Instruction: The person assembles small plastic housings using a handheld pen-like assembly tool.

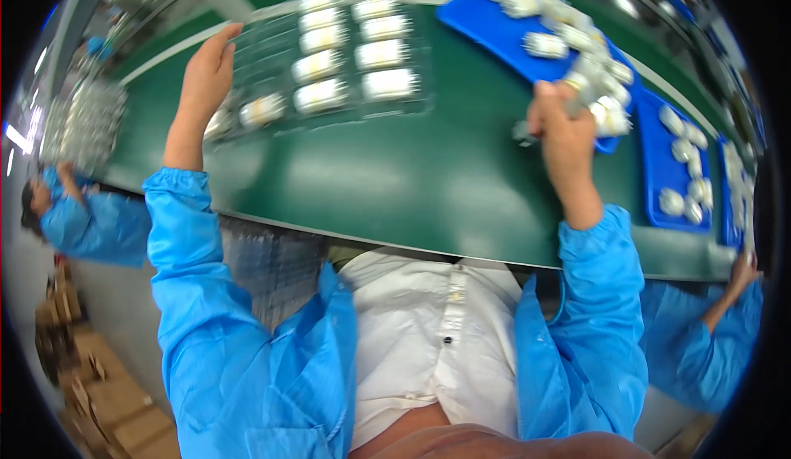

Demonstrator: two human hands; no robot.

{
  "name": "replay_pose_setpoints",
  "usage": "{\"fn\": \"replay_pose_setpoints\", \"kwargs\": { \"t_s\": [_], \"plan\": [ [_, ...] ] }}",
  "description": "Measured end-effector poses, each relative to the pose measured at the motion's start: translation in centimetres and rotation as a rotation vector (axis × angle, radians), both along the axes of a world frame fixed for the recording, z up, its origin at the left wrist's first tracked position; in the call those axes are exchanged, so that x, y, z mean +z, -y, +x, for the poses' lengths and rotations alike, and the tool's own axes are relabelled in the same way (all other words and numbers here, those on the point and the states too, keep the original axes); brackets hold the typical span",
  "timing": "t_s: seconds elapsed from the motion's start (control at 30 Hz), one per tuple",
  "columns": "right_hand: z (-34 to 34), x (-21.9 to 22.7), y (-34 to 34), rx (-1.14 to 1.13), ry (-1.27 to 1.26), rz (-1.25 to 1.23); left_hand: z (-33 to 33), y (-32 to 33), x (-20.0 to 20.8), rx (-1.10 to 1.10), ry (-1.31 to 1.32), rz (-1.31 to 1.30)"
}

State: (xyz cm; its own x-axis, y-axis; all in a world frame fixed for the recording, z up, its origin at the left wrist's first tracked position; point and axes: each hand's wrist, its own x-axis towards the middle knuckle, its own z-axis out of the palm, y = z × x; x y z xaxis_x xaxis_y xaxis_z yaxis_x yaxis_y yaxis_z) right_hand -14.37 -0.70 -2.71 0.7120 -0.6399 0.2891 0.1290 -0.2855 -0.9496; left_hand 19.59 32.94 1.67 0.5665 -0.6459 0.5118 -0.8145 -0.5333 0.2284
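My left hand [206,76] is at the left edge of a clear plastic tray [272,43], its fingers closed on that edge and partly hidden. White cylindrical parts [389,84] with fine pins at their ends lie in two columns of the tray's pockets. One more white part [262,110] sits near the tray's front edge, and another is partly hidden beside my left wrist. My right hand [564,125] is closed at the near edge of a blue bin [486,35] heaped with similar parts. Motion blurs the greyish thing in its fingers.
A second blue bin [657,162] with white parts stands to the right, with another blue bin [728,203] beyond it. Stacked clear trays [86,121] stand at the far left of the green tabletop [371,179]. Blue-sleeved people work at both sides; cardboard boxes [115,377] lie lower left.
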Motion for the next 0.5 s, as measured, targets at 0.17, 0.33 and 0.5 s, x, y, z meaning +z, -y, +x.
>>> {"fn": "replay_pose_setpoints", "kwargs": {
  "t_s": [0.17,0.33,0.5],
  "plan": [
    [-0.1,-1.3,0.2,0.098,0.049,-0.231,-8.3,19.9,1.7,-0.616,-0.015,-0.015],
    [-0.6,-0.5,0.5,0.055,0.155,-0.472,-15.3,34.2,-1.6,-0.642,0.156,0.168],
    [-0.5,-0.1,0.6,0.050,0.176,-0.424,-14.6,36.6,-3.9,-0.563,-0.047,0.197]
  ]
}}
